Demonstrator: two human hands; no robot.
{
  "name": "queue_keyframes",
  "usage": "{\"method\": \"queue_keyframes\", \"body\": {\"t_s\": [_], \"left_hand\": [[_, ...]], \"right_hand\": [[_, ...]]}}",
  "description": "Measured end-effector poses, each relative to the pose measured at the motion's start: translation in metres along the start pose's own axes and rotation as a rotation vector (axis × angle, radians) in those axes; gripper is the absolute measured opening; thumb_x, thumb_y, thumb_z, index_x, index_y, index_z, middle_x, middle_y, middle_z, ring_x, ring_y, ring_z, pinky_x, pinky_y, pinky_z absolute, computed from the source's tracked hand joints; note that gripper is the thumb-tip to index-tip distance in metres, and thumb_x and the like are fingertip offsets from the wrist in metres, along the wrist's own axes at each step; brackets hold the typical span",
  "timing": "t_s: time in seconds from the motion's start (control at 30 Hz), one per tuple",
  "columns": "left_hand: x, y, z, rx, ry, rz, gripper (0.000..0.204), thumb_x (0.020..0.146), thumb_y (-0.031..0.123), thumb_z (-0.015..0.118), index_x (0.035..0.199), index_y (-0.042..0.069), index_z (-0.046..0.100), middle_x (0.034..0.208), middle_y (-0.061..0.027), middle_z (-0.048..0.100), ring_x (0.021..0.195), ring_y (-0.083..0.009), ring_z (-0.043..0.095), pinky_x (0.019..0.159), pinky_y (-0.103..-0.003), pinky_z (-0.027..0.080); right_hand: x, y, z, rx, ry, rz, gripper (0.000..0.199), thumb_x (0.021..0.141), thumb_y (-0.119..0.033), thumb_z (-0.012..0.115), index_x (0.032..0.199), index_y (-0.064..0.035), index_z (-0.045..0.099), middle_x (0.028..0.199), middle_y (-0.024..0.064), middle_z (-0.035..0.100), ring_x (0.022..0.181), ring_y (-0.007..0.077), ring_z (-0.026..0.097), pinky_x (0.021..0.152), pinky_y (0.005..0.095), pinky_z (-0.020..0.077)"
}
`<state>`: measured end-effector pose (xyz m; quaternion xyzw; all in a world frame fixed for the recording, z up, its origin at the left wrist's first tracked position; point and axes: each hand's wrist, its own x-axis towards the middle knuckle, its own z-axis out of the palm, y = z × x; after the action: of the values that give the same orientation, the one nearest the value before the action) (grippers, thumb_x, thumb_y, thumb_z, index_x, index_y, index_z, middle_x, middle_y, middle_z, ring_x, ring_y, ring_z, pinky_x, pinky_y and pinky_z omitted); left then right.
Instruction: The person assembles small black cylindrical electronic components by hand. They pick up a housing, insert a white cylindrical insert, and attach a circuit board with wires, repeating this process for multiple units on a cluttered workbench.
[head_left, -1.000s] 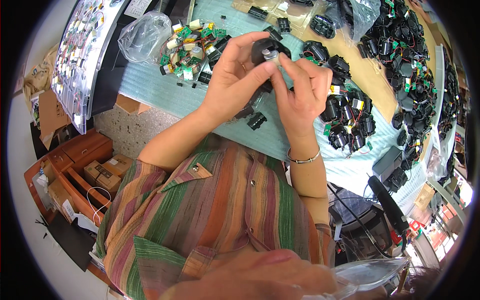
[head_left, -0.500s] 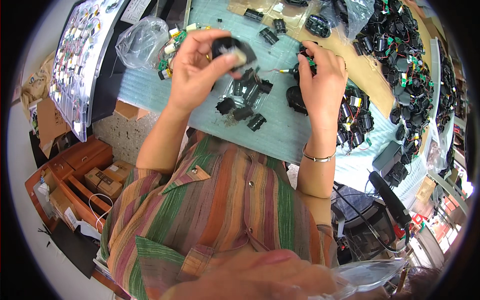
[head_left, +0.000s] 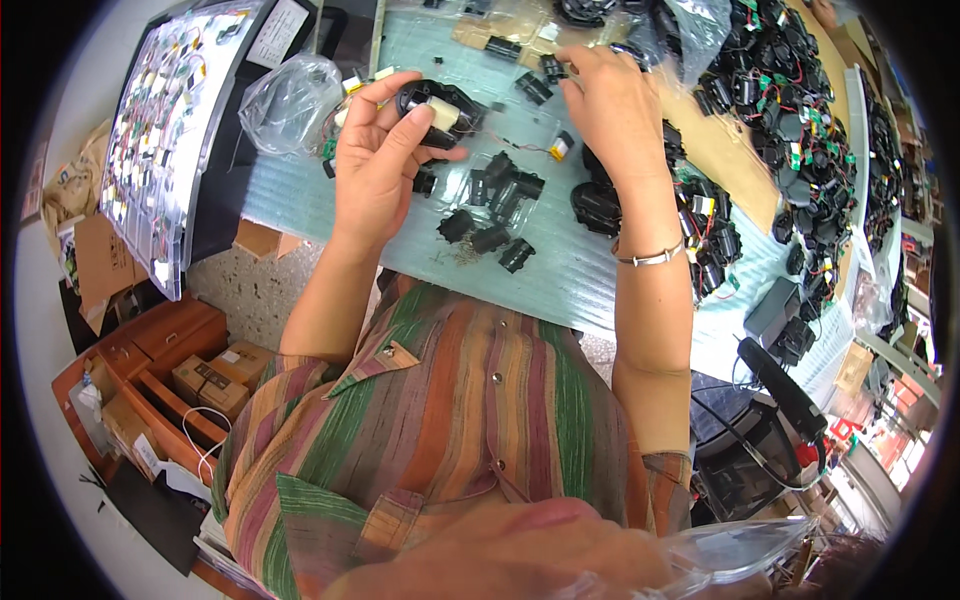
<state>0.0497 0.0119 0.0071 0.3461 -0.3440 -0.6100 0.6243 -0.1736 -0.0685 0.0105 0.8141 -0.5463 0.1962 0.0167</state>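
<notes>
Right hand (head_left: 614,108) has shifted toward 11 o'clock since the earlier frame, fingertips beside a small black tube (head_left: 553,67); whether its grip holds anything cannot be told. Left hand (head_left: 378,162), at 11 o'clock, pinches a black case (head_left: 467,104) between thumb and fingers. Thin wire (head_left: 522,144) appears to join the case to a battery (head_left: 561,146) at its 4 o'clock; snagging could tear it loose
</notes>
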Motion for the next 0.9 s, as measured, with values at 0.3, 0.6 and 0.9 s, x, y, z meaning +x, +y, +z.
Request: {"method": "queue_keyframes", "body": {"t_s": [0.3, 0.6, 0.9], "left_hand": [[-0.010, -0.005, 0.001, 0.136, -0.031, -0.034, 0.035, 0.098, 0.003, 0.054, 0.131, 0.001, 0.045, 0.119, -0.0124, 0.062, 0.101, -0.0184, 0.065, 0.076, -0.036, 0.062], [-0.005, -0.014, 0.004, 0.129, -0.017, -0.032, 0.037, 0.098, 0.001, 0.054, 0.134, 0.001, 0.043, 0.127, -0.0116, 0.057, 0.109, -0.0179, 0.061, 0.084, -0.039, 0.060], [-0.008, -0.017, 0.023, 0.150, -0.111, -0.089, 0.039, 0.100, 0.001, 0.047, 0.138, 0.001, 0.039, 0.123, -0.0098, 0.054, 0.113, -0.0176, 0.058, 0.090, -0.038, 0.058]], "right_hand": [[0.003, -0.021, 0.022, 0.256, -0.034, -0.096, 0.026, 0.079, -0.008, 0.068, 0.105, -0.0069, 0.067, 0.101, 0.0116, 0.068, 0.100, 0.0315, 0.062, 0.087, 0.0415, 0.0506], [-0.014, -0.028, -0.001, 1.233, -0.103, 0.194, 0.041, 0.086, 0.005, 0.064, 0.125, -0.0053, 0.060, 0.101, 0.0046, 0.068, 0.090, 0.0131, 0.063, 0.083, 0.0286, 0.0512], [-0.042, -0.042, -0.022, 1.212, -0.115, 0.052, 0.045, 0.083, 0.001, 0.070, 0.126, -0.0084, 0.060, 0.101, 0.0030, 0.067, 0.087, 0.0126, 0.060, 0.074, 0.0248, 0.0498]]}}
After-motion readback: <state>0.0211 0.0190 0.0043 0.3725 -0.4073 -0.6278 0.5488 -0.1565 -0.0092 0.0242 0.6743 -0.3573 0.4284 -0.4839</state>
